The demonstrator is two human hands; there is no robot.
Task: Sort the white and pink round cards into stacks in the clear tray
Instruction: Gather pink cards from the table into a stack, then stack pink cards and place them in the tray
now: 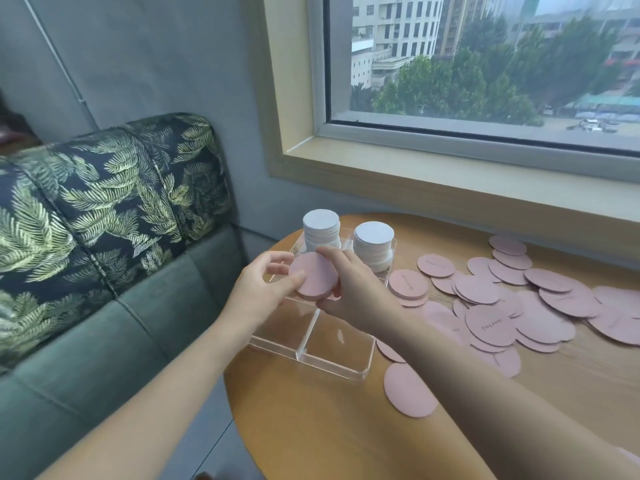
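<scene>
The left hand [263, 285] and the right hand [349, 289] pinch one small stack of pink round paper cards [313, 276] by its rim, above the clear plastic tray [332, 362]. The cards look light, thin and slippery, so an edge grip seems best. Right of the grip lie loose pink cards [519, 306].

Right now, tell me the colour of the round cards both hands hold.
Pink round cards, clearest in the head view.

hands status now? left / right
Left hand: grips the pink card stack.
Right hand: grips the same stack, above the clear tray.
</scene>
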